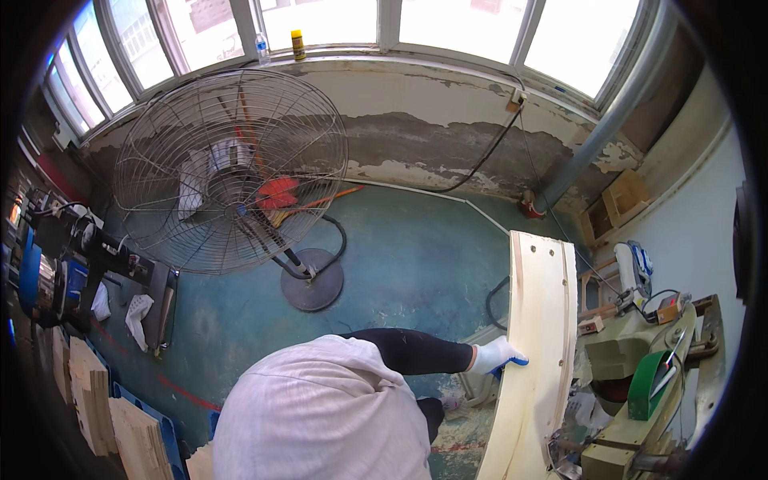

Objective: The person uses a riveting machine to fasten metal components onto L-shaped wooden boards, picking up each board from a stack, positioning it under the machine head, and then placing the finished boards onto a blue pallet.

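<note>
My right hand (496, 355), in a white glove with blue fingertips and a black sleeve, grips the left edge of a long, pale, curved plywood board (542, 320). The board has small holes along its edges. It runs from the floor area near the wall down to the lower edge of the view, lying beside a green machine (632, 376). My white-shirted torso fills the lower middle. My left hand is out of sight.
A big standing fan (230, 170) on a round base (312, 290) stands on the blue-green floor at left centre. Stacked wood pieces (88, 392) and blue crates lie lower left. A grey pipe (608, 128) and cables run along the peeling wall under the windows.
</note>
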`<state>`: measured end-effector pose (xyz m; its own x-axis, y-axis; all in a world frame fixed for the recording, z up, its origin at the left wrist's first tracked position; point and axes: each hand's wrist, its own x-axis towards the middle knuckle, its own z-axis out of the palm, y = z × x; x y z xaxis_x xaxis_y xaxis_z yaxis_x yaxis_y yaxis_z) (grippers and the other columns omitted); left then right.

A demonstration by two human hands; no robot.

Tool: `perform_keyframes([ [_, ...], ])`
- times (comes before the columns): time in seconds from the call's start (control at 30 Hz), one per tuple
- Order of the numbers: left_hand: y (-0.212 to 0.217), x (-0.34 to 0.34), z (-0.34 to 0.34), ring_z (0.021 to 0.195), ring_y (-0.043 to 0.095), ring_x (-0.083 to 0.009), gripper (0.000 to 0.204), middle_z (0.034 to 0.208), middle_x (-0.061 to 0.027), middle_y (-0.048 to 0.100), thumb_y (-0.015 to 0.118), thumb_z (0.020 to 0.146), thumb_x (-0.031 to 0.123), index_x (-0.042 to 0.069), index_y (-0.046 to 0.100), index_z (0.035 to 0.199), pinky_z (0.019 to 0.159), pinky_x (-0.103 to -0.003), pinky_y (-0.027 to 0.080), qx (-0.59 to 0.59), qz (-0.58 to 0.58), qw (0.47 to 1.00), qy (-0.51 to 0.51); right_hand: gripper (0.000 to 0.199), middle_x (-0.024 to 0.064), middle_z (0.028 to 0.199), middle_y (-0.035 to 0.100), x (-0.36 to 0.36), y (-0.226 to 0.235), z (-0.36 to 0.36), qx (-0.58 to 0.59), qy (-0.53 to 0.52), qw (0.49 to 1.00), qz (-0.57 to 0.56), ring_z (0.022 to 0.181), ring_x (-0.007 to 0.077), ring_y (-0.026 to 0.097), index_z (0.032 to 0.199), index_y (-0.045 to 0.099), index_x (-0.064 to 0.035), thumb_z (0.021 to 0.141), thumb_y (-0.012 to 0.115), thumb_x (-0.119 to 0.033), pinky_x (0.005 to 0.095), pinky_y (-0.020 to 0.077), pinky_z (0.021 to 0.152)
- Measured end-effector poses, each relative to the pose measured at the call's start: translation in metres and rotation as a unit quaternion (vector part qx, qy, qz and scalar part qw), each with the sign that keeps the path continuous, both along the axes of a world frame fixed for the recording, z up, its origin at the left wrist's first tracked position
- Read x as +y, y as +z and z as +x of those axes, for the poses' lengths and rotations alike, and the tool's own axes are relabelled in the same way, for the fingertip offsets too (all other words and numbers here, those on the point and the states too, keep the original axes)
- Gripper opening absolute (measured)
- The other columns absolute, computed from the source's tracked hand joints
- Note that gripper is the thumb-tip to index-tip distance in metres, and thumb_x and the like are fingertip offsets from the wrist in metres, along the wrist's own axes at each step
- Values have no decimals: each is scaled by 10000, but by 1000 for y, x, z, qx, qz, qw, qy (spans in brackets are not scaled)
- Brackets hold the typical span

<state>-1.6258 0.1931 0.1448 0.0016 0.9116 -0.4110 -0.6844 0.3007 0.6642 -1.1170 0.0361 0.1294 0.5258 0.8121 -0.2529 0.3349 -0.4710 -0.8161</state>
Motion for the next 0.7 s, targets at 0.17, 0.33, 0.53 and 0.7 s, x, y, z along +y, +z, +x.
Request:
perform_keyframes([
  [0.17,-4,11,13,867,714,-225,472,1060,-78,713,762,839,206,73,630,1273,609,-426,587,5,17,998,-57,562,161,1598,325,-13,-10,18,-272,82,958,-28,1430,274,365,1570,291,-68,1041,426,-197,373,287,1189],
  [0.33,10,6,-1,944,725,-273,461,1118,-159,710,785,845,147,-24,602,1231,796,-432,622,-32,32,999,-15,699,169,1578,350,13,25,-36,59,-36,987,148,1380,252,412,1565,281,-16,998,600,-271,371,356,1140],
  [0.53,-23,18,-11,1086,664,-237,351,1208,-107,657,677,937,140,13,594,1253,923,-400,568,-58,-13,997,-44,570,95,1398,568,12,21,-25,128,-84,980,126,1262,173,526,1432,480,42,994,641,-284,288,376,1083],
  [0.7,-26,-6,16,1208,613,-277,407,1299,-120,616,601,998,189,35,511,1364,1008,-452,523,-200,52,971,-121,384,30,1234,629,-11,-13,15,259,-98,944,179,1100,118,589,1303,579,15,1042,578,-267,256,450,974],
])
